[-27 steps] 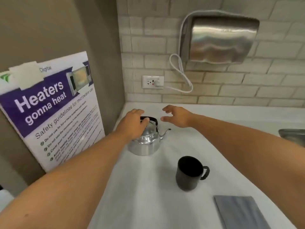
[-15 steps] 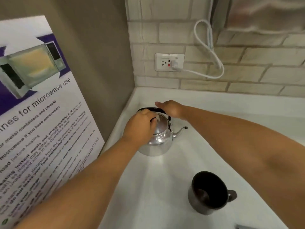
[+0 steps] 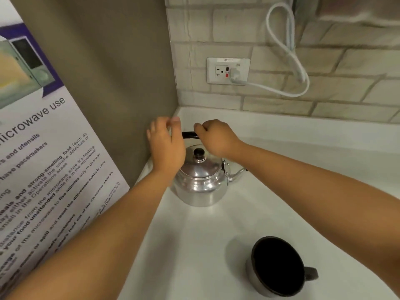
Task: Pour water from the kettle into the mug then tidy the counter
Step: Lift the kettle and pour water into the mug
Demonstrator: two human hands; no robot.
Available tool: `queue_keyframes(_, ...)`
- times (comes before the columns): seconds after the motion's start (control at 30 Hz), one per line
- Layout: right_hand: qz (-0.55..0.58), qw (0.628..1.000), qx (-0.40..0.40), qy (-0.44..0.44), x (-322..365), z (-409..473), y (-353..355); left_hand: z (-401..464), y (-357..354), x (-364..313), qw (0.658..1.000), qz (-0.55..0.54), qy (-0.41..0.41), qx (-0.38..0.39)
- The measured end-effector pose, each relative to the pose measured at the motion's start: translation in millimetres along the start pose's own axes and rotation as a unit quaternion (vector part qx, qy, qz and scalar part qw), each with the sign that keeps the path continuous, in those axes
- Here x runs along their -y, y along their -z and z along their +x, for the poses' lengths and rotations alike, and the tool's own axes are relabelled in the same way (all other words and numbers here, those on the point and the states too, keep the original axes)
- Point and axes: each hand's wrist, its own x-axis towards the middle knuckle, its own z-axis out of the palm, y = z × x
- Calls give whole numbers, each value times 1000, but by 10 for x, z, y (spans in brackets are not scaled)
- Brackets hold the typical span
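Note:
A shiny metal kettle (image 3: pixel 200 182) with a black lid knob stands on the white counter (image 3: pixel 216 245) in the back left corner, its spout pointing right. My right hand (image 3: pixel 216 137) is closed around the kettle's black handle, which stands upright over the lid. Just left of the handle hovers my left hand (image 3: pixel 166 146), fingers loosely apart and holding nothing. A dark mug (image 3: pixel 278 266) stands upright at the front right, handle to the right, its inside too dark to read.
A purple and white microwave safety poster (image 3: pixel 43 159) leans on the left wall. On the brick back wall an outlet (image 3: pixel 228 70) has a white cable (image 3: pixel 287 61) plugged in, looping up toward a steel unit (image 3: pixel 357 9) at the top right.
My left hand has come off the kettle lid and shifted left, uncovering the knob. My right hand has closed on the handle. The view has moved closer to the corner.

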Motion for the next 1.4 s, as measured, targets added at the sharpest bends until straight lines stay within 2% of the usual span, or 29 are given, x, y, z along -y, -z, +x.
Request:
queue_keyframes(0.07, 7, 1000, -9, 5, 41, -56, -43, 35, -18, 28, 994, -26, 75, 75)
queue_keyframes(0.13, 33, 999, -30, 15, 92, -117, -45, 12, -15, 51, 985, -64, 120, 109)
queue_keyframes(0.2, 48, 997, -55, 25, 150, -196, -1, -14, 18, 26, 981, -110, 134, 88)
queue_keyframes(0.33, 81, 989, -98, 73, 298, -473, 209, 5, 144, -205, 979, -174, 105, 32)
queue_keyframes(0.5, 115, 975, -158, 102, 282, -1043, 538, -105, 339, -452, 980, -177, 87, 9)
queue_keyframes(0.6, 117, 970, -204, 58, 33, -1495, 603, -202, 487, -549, 981, -175, 83, 11)
queue_keyframes(0.8, 160, 945, -264, -106, -651, -2387, 321, -404, 815, -698, 977, -198, 79, 4)
queue_keyframes(0.97, 256, 894, -291, -223, -1041, -2745, -118, -570, 1012, -752, 981, -180, 76, 12)
queue_keyframes(1.03, 267, 890, -291, -230, -1089, -2781, -230, -648, 1056, -766, 980, -184, 70, 20)
queue_keyframes(1.23, 230, 917, -255, -205, -1047, -2813, -348, -829, 1121, -819, 982, -171, 66, 44)
queue_keyframes(1.4, 189, 941, -222, -174, -1061, -2818, -282, -931, 1064, -939, 987, -152, 9, 54)
